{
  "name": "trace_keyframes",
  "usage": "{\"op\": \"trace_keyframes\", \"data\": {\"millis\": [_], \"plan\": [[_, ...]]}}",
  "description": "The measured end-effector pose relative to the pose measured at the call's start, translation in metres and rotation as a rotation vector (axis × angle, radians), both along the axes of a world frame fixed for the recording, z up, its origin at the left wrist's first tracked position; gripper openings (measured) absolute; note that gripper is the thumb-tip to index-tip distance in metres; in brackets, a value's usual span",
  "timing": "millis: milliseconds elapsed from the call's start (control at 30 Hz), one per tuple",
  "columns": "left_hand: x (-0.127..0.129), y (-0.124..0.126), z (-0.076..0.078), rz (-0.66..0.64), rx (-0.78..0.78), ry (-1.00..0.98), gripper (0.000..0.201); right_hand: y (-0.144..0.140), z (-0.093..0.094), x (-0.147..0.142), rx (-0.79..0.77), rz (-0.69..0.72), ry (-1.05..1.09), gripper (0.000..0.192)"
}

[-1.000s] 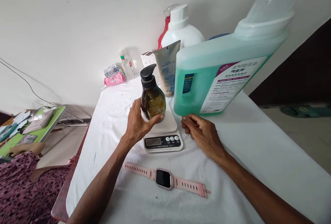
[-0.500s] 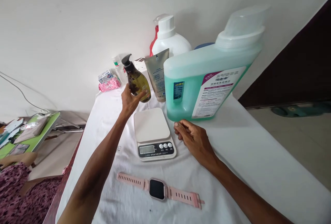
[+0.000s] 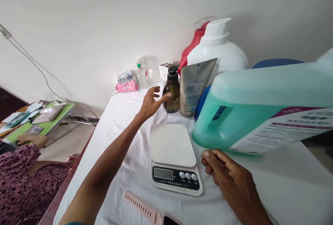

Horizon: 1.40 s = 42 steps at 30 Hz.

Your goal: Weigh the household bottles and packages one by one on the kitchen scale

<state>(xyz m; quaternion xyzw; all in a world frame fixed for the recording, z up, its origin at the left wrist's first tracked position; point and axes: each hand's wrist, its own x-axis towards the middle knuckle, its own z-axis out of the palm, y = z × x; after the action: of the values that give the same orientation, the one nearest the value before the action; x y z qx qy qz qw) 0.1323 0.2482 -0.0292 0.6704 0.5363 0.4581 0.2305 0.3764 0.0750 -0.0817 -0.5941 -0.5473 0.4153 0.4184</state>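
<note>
1. The brown pump bottle (image 3: 172, 93) is judged moderately heavy for its size, since dark liquid appears to fill most of it; the body looks like stiff, smooth plastic or glass, so a slippery surface is to be expected; the pump head at the top is best avoided as a hold, and the wide belly below the neck is judged the surest place to be grasped.
2. The bottle is seen standing upright just beyond the fingertips of the left hand (image 3: 151, 102), on the white cloth (image 3: 119, 138); a grey tube (image 3: 194, 88) is set just beside it on the far side from the hand.
3. The left hand is held with fingers spread apart and nothing enclosed; whether the fingertips touch the bottle cannot be told.
4. The right hand (image 3: 229, 180) is rested on the cloth, loosely curled with nothing seen gripped; the kitchen scale (image 3: 173, 157) lies just beside it, and the large green detergent jug (image 3: 262, 110) stands close above its knuckles.
</note>
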Motion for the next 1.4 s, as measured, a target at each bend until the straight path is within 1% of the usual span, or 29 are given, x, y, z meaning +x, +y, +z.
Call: {"op": "trace_keyframes", "data": {"millis": [67, 133, 200, 233, 300, 367, 433, 500, 600, 667, 767, 833, 867, 933, 1033, 1100, 1167, 1200, 1267, 1333, 1400], "plan": [[-0.017, 0.01, 0.009, 0.075, 0.044, -0.101, 0.056, 0.001, -0.001, 0.001, 0.001, -0.005, -0.017, 0.054], [-0.035, 0.031, 0.02, 0.235, 0.118, -0.143, 0.054, 0.001, -0.002, 0.001, 0.005, -0.008, -0.034, 0.054], [-0.05, 0.061, 0.032, 0.405, 0.164, -0.129, 0.06, 0.001, -0.003, 0.002, 0.009, -0.008, -0.045, 0.054], [-0.055, 0.078, 0.037, 0.455, 0.175, -0.122, 0.068, 0.002, -0.004, 0.002, 0.007, -0.003, -0.047, 0.053], [-0.062, 0.112, 0.048, 0.486, 0.188, -0.101, 0.085, 0.002, -0.005, 0.003, 0.002, 0.007, -0.04, 0.053], [-0.063, 0.142, 0.056, 0.475, 0.169, -0.08, 0.091, 0.001, -0.007, 0.005, -0.009, 0.02, -0.033, 0.052], [-0.061, 0.165, 0.06, 0.46, 0.119, -0.077, 0.085, 0.001, -0.009, 0.007, -0.021, 0.03, -0.037, 0.051], [-0.058, 0.179, 0.06, 0.478, 0.074, -0.091, 0.067, 0.0, -0.011, 0.009, -0.036, 0.041, -0.048, 0.049], [-0.056, 0.189, 0.053, 0.548, 0.096, -0.103, 0.041, 0.0, -0.011, 0.01, -0.052, 0.036, -0.052, 0.048], [-0.056, 0.186, 0.048, 0.549, 0.157, -0.109, 0.036, 0.0, -0.01, 0.009, -0.047, 0.038, -0.036, 0.048], [-0.057, 0.168, 0.044, 0.512, 0.226, -0.105, 0.04, 0.0, -0.006, 0.005, -0.018, 0.036, -0.006, 0.05], [-0.057, 0.146, 0.048, 0.504, 0.256, -0.082, 0.041, 0.0, -0.003, 0.003, -0.004, 0.025, 0.008, 0.05], [-0.057, 0.132, 0.052, 0.495, 0.275, -0.069, 0.041, 0.0, -0.002, 0.002, 0.001, 0.026, 0.015, 0.05], [-0.055, 0.099, 0.065, 0.435, 0.327, -0.045, 0.04, -0.001, 0.001, 0.001, 0.015, 0.029, 0.023, 0.049], [-0.046, 0.038, 0.092, 0.262, 0.385, -0.028, 0.037, -0.001, 0.004, 0.0, 0.042, 0.036, 0.02, 0.049], [-0.036, -0.006, 0.109, 0.163, 0.363, -0.048, 0.033, -0.001, 0.005, -0.001, 0.059, 0.039, 0.016, 0.048], [-0.022, -0.047, 0.118, 0.089, 0.314, -0.077, 0.031, -0.002, 0.004, -0.001, 0.072, 0.041, 0.011, 0.047], [-0.015, -0.066, 0.12, 0.047, 0.292, -0.092, 0.031, -0.002, 0.004, -0.002, 0.079, 0.044, 0.009, 0.046], [-0.002, -0.097, 0.117, -0.032, 0.242, -0.104, 0.029, -0.003, 0.005, -0.002, 0.095, 0.05, 0.006, 0.046], [0.01, -0.121, 0.11, -0.083, 0.178, -0.097, 0.027, -0.004, 0.006, -0.003, 0.107, 0.059, 0.002, 0.046], [0.019, -0.138, 0.101, -0.117, 0.111, -0.093, 0.025, -0.005, 0.007, -0.003, 0.115, 0.067, 0.002, 0.046]]}}
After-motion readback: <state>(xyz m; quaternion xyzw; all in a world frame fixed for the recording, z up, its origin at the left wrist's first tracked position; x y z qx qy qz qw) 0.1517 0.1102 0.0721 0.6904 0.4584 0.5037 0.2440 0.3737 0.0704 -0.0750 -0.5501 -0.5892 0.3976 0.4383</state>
